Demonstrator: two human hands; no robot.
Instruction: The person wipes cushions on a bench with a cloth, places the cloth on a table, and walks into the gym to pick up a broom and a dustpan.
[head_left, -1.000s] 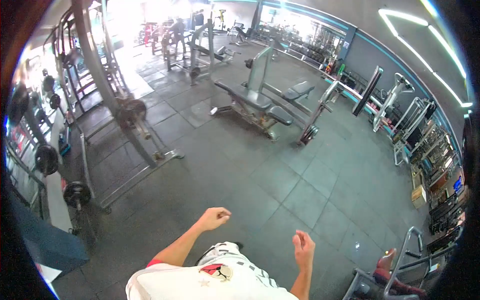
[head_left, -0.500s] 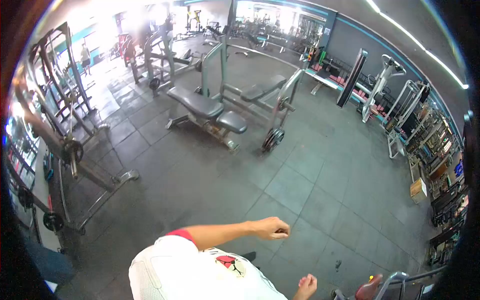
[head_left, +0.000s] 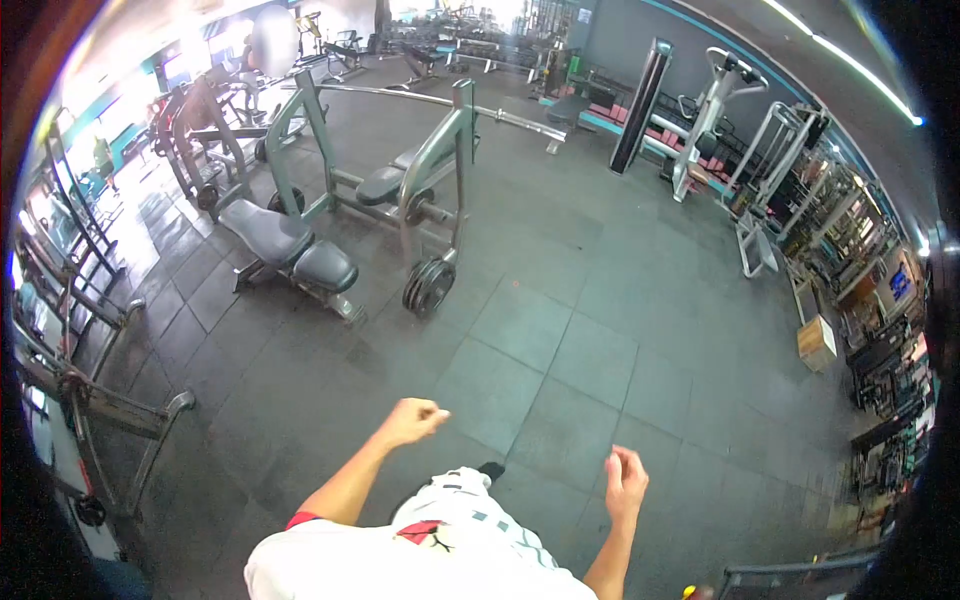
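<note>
- Black round weight plates (head_left: 430,287) hang low on the near end of a grey metal bench-press rack (head_left: 467,120), just above the dark rubber-tiled floor (head_left: 590,260), ahead of the person and a little to the left.
- The hands are well apart from them and touch nothing that I can see. The left hand (head_left: 412,422) is loosely curled, about half closed; its palm is turned from me, but nothing shows in it. The right hand (head_left: 627,485) is partly open, fingers bent, with no object visible.
- Beside the plates, to the left, sits a dark grey padded seat (head_left: 325,266).
- I'd judge the plates heavy and rigid, in no way fragile, though a smooth rim could slip in a sweaty grip.
- The outer rim looks the best hold, one of the hands on each side. Being so low, they'd call for bent knees, and fingers kept out from between the discs.
</note>
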